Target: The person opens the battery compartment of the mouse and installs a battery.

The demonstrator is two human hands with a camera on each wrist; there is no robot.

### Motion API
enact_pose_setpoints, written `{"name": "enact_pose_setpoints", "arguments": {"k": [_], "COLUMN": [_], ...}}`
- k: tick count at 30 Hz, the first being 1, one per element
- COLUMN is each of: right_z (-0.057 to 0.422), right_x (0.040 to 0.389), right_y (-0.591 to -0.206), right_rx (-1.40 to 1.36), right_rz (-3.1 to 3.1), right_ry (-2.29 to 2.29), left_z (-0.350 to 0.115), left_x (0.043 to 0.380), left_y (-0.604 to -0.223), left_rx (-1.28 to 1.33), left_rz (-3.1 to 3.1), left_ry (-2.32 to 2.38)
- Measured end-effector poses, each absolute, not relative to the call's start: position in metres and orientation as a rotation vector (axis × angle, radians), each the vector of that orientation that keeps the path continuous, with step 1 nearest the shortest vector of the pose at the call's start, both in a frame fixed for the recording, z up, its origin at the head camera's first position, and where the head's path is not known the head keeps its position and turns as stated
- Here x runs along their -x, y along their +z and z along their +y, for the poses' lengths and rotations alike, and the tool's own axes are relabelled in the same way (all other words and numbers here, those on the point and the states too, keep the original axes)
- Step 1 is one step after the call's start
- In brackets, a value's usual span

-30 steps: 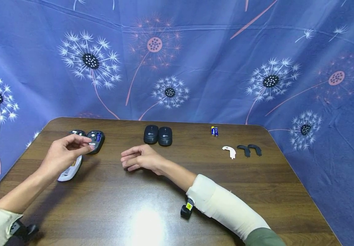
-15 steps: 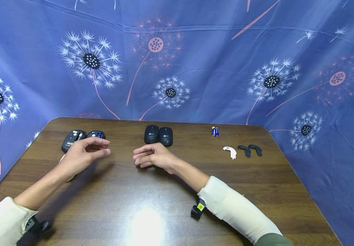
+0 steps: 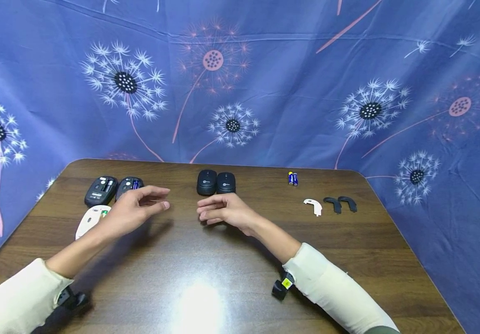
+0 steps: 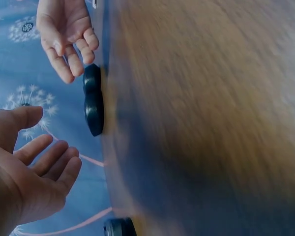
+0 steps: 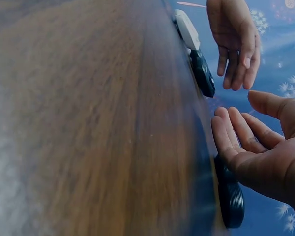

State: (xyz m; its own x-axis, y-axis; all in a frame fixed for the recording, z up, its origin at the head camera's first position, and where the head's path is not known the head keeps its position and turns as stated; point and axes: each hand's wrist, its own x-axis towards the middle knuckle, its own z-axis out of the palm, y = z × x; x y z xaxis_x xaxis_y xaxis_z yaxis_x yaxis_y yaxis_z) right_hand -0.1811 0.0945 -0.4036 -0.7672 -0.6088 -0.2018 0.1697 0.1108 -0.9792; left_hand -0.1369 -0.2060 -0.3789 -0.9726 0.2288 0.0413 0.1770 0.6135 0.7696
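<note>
My left hand (image 3: pixel 133 213) hovers over the left half of the table with its fingers loosely bent and nothing in them. Behind it lie two black computer mice, one (image 3: pixel 100 191) plainly bottom up with its battery bay bare, the other (image 3: pixel 129 184) partly covered by the hand. A white mouse (image 3: pixel 91 220), also bottom up, is partly hidden by the left forearm. My right hand (image 3: pixel 233 213), relaxed and holding nothing, is just in front of two upright black mice (image 3: pixel 207 182). Both wrist views show the palms apart, facing each other.
Two blue-and-yellow batteries (image 3: pixel 292 178) lie at the back right of the wooden table (image 3: pixel 240 287). In front of them are a white battery cover (image 3: pixel 314 207) and two black covers (image 3: pixel 333 205). A blue dandelion-print cloth (image 3: pixel 281 93) hangs behind.
Both hands have moved to the right, the left one drawing away from the upturned mice. More of those mice now shows. The mice, batteries and covers stay in place.
</note>
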Motion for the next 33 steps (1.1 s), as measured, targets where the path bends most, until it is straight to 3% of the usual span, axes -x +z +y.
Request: {"name": "enact_pose_setpoints", "arguments": {"k": [33], "right_z": [0.164], "right_x": [0.198], "right_y": [-0.399], "right_rx": [0.314], "right_rz": [2.059], "right_ry": [-1.813], "left_z": [-0.130], "left_x": [0.173], "left_y": [-0.389], "left_rx": [-0.731], "left_rz": [2.831], "left_ry": [0.963]}}
